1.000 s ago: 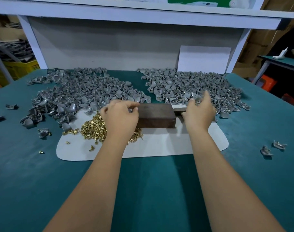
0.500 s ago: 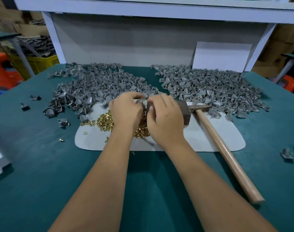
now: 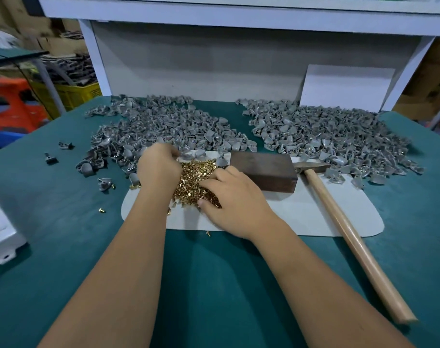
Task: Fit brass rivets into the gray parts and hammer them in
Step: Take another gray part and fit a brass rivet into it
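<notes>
Nearest the bench's front edge, we see a hammer lying on its right half, handle toward us, head beside a dark block. On the white mat at mid-bench, our right hand rests on the brass rivets, fingers loosely spread, gripping nothing we can see. Our left hand reaches just beyond, fingers curled at the near edge of the left heap of gray parts; whether it holds one we cannot tell. A second heap lies toward the far right corner.
</notes>
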Motion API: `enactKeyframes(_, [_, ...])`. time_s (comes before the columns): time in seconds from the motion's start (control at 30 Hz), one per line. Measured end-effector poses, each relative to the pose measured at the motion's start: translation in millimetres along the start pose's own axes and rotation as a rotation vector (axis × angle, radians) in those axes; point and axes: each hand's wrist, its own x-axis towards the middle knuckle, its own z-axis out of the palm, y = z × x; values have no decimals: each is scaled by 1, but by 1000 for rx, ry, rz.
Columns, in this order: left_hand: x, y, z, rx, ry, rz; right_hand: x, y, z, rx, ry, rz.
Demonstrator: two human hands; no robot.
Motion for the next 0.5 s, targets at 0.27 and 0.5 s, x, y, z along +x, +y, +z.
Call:
enactKeyframes(0.27, [0,7,2,-256,86,89,4,-3,-2,89,36,60])
enactKeyframes(0.5, [-8,21,3,-605,-13,57,2,-3,-2,153,87,80])
